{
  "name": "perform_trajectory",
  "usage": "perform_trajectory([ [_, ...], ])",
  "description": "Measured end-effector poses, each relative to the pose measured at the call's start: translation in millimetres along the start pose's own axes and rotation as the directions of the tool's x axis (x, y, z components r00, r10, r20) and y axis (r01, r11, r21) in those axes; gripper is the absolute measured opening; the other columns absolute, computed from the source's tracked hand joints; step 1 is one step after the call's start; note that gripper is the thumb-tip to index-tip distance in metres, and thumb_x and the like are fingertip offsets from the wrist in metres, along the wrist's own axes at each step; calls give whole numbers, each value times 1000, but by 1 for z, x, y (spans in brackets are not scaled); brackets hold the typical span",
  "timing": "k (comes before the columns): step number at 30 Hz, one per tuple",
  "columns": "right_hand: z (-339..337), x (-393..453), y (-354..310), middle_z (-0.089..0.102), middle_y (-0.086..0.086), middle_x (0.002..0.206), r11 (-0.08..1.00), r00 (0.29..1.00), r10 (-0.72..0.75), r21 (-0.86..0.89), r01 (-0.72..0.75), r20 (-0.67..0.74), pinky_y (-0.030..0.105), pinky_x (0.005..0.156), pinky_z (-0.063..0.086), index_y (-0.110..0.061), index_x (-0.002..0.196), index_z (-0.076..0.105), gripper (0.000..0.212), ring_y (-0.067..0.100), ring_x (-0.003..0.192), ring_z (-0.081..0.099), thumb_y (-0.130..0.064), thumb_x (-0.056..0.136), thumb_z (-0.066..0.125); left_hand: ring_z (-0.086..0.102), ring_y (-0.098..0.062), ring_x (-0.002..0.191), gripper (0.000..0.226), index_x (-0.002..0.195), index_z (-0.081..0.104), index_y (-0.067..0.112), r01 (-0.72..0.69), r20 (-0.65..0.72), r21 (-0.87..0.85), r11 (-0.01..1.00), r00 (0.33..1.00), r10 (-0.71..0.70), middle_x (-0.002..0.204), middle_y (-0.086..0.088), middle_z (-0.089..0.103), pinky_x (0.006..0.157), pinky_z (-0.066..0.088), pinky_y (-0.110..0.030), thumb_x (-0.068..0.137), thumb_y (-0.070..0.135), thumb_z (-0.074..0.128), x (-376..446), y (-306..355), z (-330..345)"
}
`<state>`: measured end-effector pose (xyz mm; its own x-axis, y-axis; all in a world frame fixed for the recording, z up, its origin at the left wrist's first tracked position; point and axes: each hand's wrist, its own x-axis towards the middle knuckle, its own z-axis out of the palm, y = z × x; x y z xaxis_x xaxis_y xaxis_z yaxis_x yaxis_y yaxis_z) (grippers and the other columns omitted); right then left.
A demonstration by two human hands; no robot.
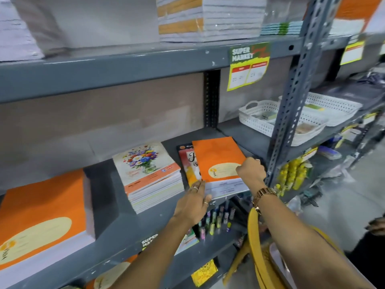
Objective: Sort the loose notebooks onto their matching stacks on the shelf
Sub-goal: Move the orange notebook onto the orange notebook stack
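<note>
An orange notebook [216, 157] with a cream oval label lies on top of a small loose pile at the right of the grey middle shelf [108, 236]. My right hand [251, 171] is closed on its near right edge. My left hand [192, 202] rests flat with its fingertips on the pile's near left corner, over white-covered notebooks [227, 187]. A red, white and black notebook [187, 163] peeks out on the left under the orange one. A flower-cover stack [149, 174] stands in the middle, and a tall orange stack [43, 213] at the far left.
A grey upright post [291, 105] stands just right of the pile. White perforated baskets [277, 122] sit beyond it. Wrapped paper packs [208, 17] fill the upper shelf, above a price tag [249, 65]. Markers [216, 221] stand on the lower shelf. A yellow bag strap [256, 243] hangs from my right arm.
</note>
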<state>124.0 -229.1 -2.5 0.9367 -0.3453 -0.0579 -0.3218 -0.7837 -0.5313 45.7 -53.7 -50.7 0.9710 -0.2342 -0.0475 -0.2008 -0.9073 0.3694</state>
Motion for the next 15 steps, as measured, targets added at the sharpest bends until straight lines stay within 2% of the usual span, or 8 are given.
perform_trajectory([
  [3,3,15,17,49,13,75,999,998,35,12,-35,56,26,58,38,-4,69,43,27,26,67,51,-19,86,58,13,-24,146,59,149,11,9,8,-21,25,1000,1000,-7,159,-11,14,120,17,-38,100,39,26,16,9,3],
  [4,5,19,21,44,9,63,999,997,40,29,-43,73,23,50,34,-7,60,39,37,21,54,43,-22,85,60,12,-24,146,60,149,11,8,20,-33,31,999,999,-19,158,-12,15,121,14,-38,100,40,26,21,11,5],
  [6,7,24,23,32,4,53,996,995,52,63,-58,87,23,41,23,-12,52,31,48,17,45,30,-26,84,64,11,-25,147,62,149,11,7,61,-48,19,998,997,-60,158,-13,14,122,11,-37,99,41,27,27,13,6],
  [8,8,28,22,33,3,52,994,994,70,83,-77,88,23,41,23,-12,51,31,49,17,45,31,-26,82,66,9,-26,147,63,149,10,6,109,-60,-19,994,992,-110,158,-14,13,122,8,-37,99,41,28,33,15,9],
  [10,9,31,20,45,6,58,987,989,102,111,-114,107,23,47,35,-10,53,38,43,21,53,47,-26,81,68,7,-27,147,64,149,9,6,149,-73,-66,987,985,-154,158,-16,12,121,5,-37,99,40,29,37,17,12],
  [11,9,32,19,52,7,66,982,986,121,129,-136,117,25,55,40,-8,58,45,36,24,65,56,-25,81,67,7,-27,147,64,149,9,6,163,-83,-100,982,982,-172,158,-16,12,121,5,-37,99,40,30,39,18,13],
  [13,8,32,17,59,13,83,964,982,153,201,-172,109,29,65,43,-4,74,55,18,29,83,61,-19,82,62,9,-29,146,63,148,12,5,185,-108,-188,965,972,-207,158,-17,14,122,8,-39,99,37,33,41,19,13],
  [15,10,36,13,64,21,100,930,982,168,317,-186,83,32,69,45,0,92,57,15,30,87,60,-13,86,52,14,-30,145,60,147,16,6,194,-129,-286,939,963,-238,156,-16,20,121,15,-43,98,33,37,43,20,12],
])
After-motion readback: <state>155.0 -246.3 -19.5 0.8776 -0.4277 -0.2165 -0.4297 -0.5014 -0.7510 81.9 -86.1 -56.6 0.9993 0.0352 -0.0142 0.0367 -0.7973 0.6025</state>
